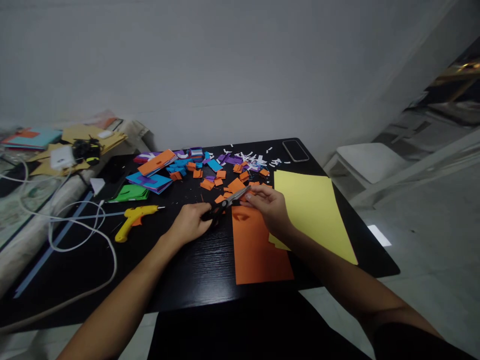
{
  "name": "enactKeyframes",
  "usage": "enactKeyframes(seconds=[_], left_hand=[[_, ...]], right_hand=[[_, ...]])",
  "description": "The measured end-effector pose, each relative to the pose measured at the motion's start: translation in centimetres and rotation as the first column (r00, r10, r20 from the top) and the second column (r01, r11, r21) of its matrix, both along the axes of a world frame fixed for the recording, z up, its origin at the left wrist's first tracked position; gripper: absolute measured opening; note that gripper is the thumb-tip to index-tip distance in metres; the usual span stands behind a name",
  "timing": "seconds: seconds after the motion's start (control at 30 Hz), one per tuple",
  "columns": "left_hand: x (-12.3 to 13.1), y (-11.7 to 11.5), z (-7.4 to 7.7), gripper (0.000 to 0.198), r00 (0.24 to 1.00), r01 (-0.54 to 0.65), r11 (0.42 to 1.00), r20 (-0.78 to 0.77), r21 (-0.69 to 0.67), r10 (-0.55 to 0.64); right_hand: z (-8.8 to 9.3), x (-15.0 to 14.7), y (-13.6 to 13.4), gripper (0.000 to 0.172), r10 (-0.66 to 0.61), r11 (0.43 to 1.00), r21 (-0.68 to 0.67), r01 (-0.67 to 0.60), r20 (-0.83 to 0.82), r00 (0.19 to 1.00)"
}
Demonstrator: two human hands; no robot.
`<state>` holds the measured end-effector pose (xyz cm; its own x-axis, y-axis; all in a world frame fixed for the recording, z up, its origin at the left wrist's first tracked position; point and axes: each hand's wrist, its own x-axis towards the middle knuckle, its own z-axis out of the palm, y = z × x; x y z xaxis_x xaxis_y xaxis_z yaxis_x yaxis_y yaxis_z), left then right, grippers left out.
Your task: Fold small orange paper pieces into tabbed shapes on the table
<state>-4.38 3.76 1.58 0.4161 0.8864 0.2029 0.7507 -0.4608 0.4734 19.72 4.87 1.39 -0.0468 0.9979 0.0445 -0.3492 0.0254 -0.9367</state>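
Observation:
My left hand (190,222) is closed on the handles of black-handled scissors (231,199), whose metal blades point up and to the right. At the blade tips, my right hand (269,204) pinches a small orange paper piece (237,186). An orange sheet (260,247) lies on the black table below the scissors, partly under my right wrist. Beside it, yellow sheets (313,210) are stacked beneath my right forearm. Small folded orange pieces (207,184) are scattered just beyond the scissors.
A yellow glue gun (137,220) and white cable (108,240) lie at the left. Behind are blue folded papers (152,182), green paper (131,193), white scraps (255,161) and a phone (295,150). A white stool (369,162) stands right of the table (195,285).

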Motion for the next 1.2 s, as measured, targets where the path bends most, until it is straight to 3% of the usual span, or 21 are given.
enactKeyframes(seconds=[0.13,0.27,0.37,0.47,0.63,0.83,0.9,0.97,1.07,1.13,1.2], left_hand=[[0.4,-0.1,-0.3,0.036,0.978,-0.091,0.994,0.181,-0.059,0.100],[1.0,-0.3,-0.7,0.036,0.901,-0.189,0.966,0.360,-0.174,0.241],[2.0,-0.5,-0.7,0.033,0.783,-0.171,0.945,0.544,-0.280,0.303],[3.0,-0.8,-0.6,0.036,0.674,-0.076,0.943,0.680,-0.325,0.289],[4.0,-1.2,-0.6,0.043,0.642,-0.100,0.930,0.691,-0.353,0.331],[3.9,-1.3,-0.4,0.041,0.578,-0.092,0.916,0.729,-0.390,0.368],[3.7,-1.3,-0.2,0.040,0.570,-0.082,0.917,0.736,-0.391,0.365],[3.5,-1.2,0.1,0.039,0.577,-0.069,0.922,0.739,-0.380,0.348],[3.3,-1.3,0.5,0.040,0.599,-0.013,0.923,0.736,-0.385,0.316],[3.2,-1.4,0.6,0.040,0.609,0.022,0.921,0.736,-0.389,0.296],[3.2,-1.4,0.7,0.040,0.615,0.036,0.926,0.739,-0.375,0.275]], right_hand=[[-0.2,0.0,0.2,0.035,0.020,0.999,-0.046,-0.020,-0.009,1.000],[-0.3,-0.1,0.1,0.036,0.058,0.992,-0.114,-0.063,-0.048,0.997],[-0.5,-0.3,-0.3,0.036,0.110,0.978,-0.165,-0.125,-0.094,0.989],[-0.9,-0.7,-0.7,0.036,0.184,0.953,-0.217,-0.210,-0.132,0.974],[-1.2,-1.2,-1.4,0.035,0.258,0.907,-0.295,-0.299,-0.173,0.951],[-1.2,-1.1,-1.4,0.032,0.347,0.877,-0.256,-0.406,-0.248,0.905],[-1.4,-0.9,-1.0,0.035,0.389,0.831,-0.280,-0.481,-0.327,0.861],[-1.7,-0.7,-0.6,0.042,0.451,0.736,-0.352,-0.578,-0.383,0.806],[-2.2,-0.3,-0.2,0.044,0.598,0.511,-0.435,-0.741,-0.440,0.670],[-2.4,-0.1,-0.2,0.036,0.610,0.477,-0.427,-0.768,-0.468,0.639],[-2.3,0.0,-0.3,0.027,0.570,0.529,-0.412,-0.742,-0.475,0.670]])
